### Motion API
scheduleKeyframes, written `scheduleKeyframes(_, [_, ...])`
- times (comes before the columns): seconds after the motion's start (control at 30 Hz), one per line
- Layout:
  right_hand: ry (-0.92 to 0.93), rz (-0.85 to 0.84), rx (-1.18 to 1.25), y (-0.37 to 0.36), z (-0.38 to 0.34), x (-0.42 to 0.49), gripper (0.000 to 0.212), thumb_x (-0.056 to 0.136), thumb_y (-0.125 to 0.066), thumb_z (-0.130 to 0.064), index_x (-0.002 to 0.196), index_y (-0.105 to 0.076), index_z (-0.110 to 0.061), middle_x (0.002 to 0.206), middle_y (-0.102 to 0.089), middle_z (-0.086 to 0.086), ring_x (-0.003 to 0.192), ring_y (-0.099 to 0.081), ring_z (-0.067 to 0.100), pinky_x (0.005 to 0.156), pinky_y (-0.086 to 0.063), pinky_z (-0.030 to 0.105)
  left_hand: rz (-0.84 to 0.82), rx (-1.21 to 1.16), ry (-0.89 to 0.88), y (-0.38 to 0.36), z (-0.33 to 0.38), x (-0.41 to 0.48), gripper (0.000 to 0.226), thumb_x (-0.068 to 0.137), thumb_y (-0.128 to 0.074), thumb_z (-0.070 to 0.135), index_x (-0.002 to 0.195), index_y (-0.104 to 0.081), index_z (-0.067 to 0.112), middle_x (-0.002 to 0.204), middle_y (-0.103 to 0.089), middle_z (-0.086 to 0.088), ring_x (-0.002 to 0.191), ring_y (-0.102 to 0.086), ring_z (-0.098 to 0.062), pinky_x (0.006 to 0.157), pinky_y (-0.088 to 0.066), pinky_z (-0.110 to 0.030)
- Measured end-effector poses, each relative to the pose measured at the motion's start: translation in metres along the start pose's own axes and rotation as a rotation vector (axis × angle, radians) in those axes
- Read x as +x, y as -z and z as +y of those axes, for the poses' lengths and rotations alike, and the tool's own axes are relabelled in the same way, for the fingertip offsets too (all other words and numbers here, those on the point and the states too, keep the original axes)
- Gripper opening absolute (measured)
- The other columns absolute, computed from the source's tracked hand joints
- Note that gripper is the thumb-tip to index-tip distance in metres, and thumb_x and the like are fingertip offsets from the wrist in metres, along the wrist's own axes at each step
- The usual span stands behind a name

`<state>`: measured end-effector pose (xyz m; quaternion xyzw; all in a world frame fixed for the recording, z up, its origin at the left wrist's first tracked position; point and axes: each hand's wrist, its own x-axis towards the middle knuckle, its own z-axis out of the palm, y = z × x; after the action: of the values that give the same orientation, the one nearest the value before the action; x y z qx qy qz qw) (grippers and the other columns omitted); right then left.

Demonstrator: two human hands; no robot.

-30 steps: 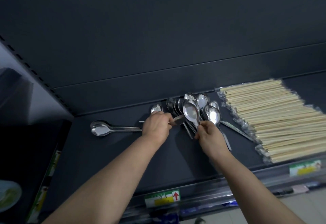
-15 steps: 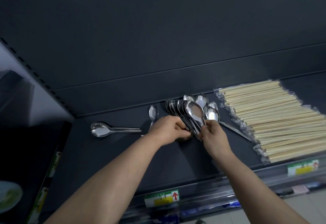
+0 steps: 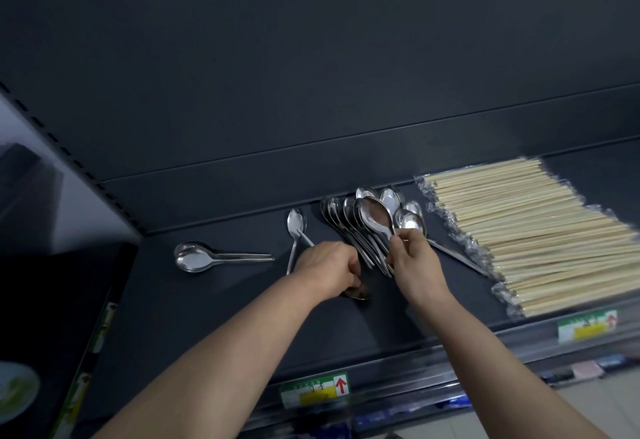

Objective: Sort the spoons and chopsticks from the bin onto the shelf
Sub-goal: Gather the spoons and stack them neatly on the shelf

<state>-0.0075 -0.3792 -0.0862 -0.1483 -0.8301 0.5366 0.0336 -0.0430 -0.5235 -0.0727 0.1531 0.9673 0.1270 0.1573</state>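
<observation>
View from my head, looking down on the dark shelf (image 3: 214,300). Landmark: the fan of spoons (image 3: 341,219), steel, bowls toward the back wall, handles toward me, lying on the shelf near its middle.

My right hand (image 3: 414,262) sits at the handle end of the fan, on its right side; thumb and fingers pinch the handle of the top spoon (image 3: 375,217), whose bowl lies tilted over the fan.

My left hand (image 3: 329,270) is at the handle end on the fan's left side, fingers curled round a lower spoon (image 3: 356,295) (only its dark bowl shows, poking out beneath the knuckles toward me).

Just right of the fan: two more spoons (image 3: 412,222), one long handle running away to the right. Farther right: wrapped chopsticks (image 3: 540,234), laid side by side in a broad sheet. Just left of the fan: a single spoon (image 3: 296,224). Well left of it: a nested pair of spoons (image 3: 194,258), handles pointing toward the fan.

In front of the fan, on the shelf edge: a price label (image 3: 315,388) with a red arrow.
</observation>
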Motion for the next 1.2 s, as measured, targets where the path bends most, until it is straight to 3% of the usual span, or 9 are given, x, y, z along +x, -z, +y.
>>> scheduleKeyframes(0.17, [0.003,0.003,0.003,-0.002,0.000,0.001,0.012,0.098,-0.043,-0.025,0.103,-0.051,-0.018,0.084,-0.068,0.000,0.075,-0.058,0.022,0.073,-0.050,0.043,0.073,0.034,-0.069,0.003,-0.004,-0.004,0.016,0.094,-0.056,0.028,0.107,-0.065,0.029,0.116,-0.062,0.005,0.113,-0.050,-0.019,0.085,-0.040,-0.031])
scheduleKeyframes(0.3, [-0.018,0.005,0.007,-0.002,0.000,0.001,0.010,0.097,-0.044,-0.024,0.101,-0.051,-0.020,0.084,-0.068,0.001,0.079,-0.060,0.025,0.076,-0.051,0.045,-0.075,-0.065,-0.055,0.011,-0.009,-0.007,0.027,0.090,-0.060,0.017,0.106,-0.068,0.037,0.111,-0.067,0.014,0.107,-0.059,-0.010,0.090,-0.047,-0.027])
scheduleKeyframes(0.5, [-0.024,-0.049,0.036,-0.008,-0.002,-0.005,0.014,0.099,-0.043,-0.023,0.107,-0.053,-0.019,0.083,-0.067,-0.004,0.065,-0.053,0.008,0.061,-0.040,0.028,-0.186,-0.025,-0.079,0.011,-0.017,-0.012,0.026,0.084,-0.063,0.011,0.088,-0.072,0.034,0.086,-0.063,0.018,0.098,-0.062,-0.010,0.091,-0.049,-0.029])
scheduleKeyframes(0.6, [-0.051,-0.032,0.112,-0.016,0.000,-0.003,0.013,0.098,-0.045,-0.020,0.105,-0.055,-0.014,0.078,-0.066,-0.001,0.061,-0.052,0.012,0.063,-0.042,0.031,-0.033,-0.098,-0.124,0.017,-0.018,-0.011,0.018,0.084,-0.068,0.016,0.081,-0.068,0.034,0.074,-0.059,0.020,0.081,-0.061,-0.002,0.083,-0.047,-0.028])
scheduleKeyframes(0.73, [-0.078,-0.056,0.187,-0.020,-0.008,-0.002,0.011,0.099,-0.044,-0.018,0.102,-0.054,-0.014,0.073,-0.063,-0.001,0.055,-0.053,0.011,0.054,-0.041,0.027,0.349,-0.645,-0.103,0.038,-0.017,-0.013,0.020,0.086,-0.067,0.008,0.077,-0.061,0.025,0.070,-0.059,0.014,0.062,-0.054,0.001,0.060,-0.044,-0.015])
scheduleKeyframes(0.83, [-0.074,-0.118,0.217,-0.028,-0.016,-0.005,0.010,0.099,-0.045,-0.022,0.094,-0.053,-0.024,0.082,-0.066,0.003,0.069,-0.064,0.016,0.060,-0.050,0.032,0.394,-1.096,0.097,0.041,-0.019,-0.015,0.012,0.093,-0.059,0.006,0.084,-0.056,0.014,0.079,-0.063,-0.002,0.063,-0.060,-0.006,0.052,-0.047,-0.017])
scheduleKeyframes(0.93, [-0.063,-0.199,0.242,-0.038,-0.020,-0.009,0.012,0.097,-0.047,-0.025,0.090,-0.056,-0.028,0.087,-0.070,0.005,0.081,-0.068,0.023,0.074,-0.055,0.043,0.375,-1.388,0.287,0.032,-0.025,-0.020,0.004,0.096,-0.056,0.008,0.093,-0.056,0.006,0.089,-0.064,-0.012,0.067,-0.064,-0.012,0.056,-0.056,-0.021])
scheduleKeyframes(1.07, [-0.105,-0.391,0.316,-0.050,-0.034,-0.020,0.015,0.103,-0.038,-0.020,0.100,-0.053,-0.016,0.080,-0.066,0.002,0.051,-0.059,0.012,0.041,-0.040,0.021,0.478,-1.463,0.414,0.021,-0.042,-0.028,0.011,0.097,-0.056,0.008,0.103,-0.056,-0.001,0.094,-0.064,-0.016,0.070,-0.064,-0.014,0.057,-0.057,-0.020])
scheduleKeyframes(1.2, [-0.037,-0.488,0.220,-0.064,-0.039,-0.023,0.017,0.102,-0.041,-0.027,0.092,-0.052,-0.017,0.073,-0.058,0.001,0.038,-0.037,0.004,0.035,-0.027,0.016,0.570,-1.305,0.439,0.016,-0.066,-0.042,0.012,0.092,-0.063,0.010,0.097,-0.053,0.013,0.095,-0.064,-0.009,0.067,-0.063,-0.010,0.052,-0.054,-0.020])
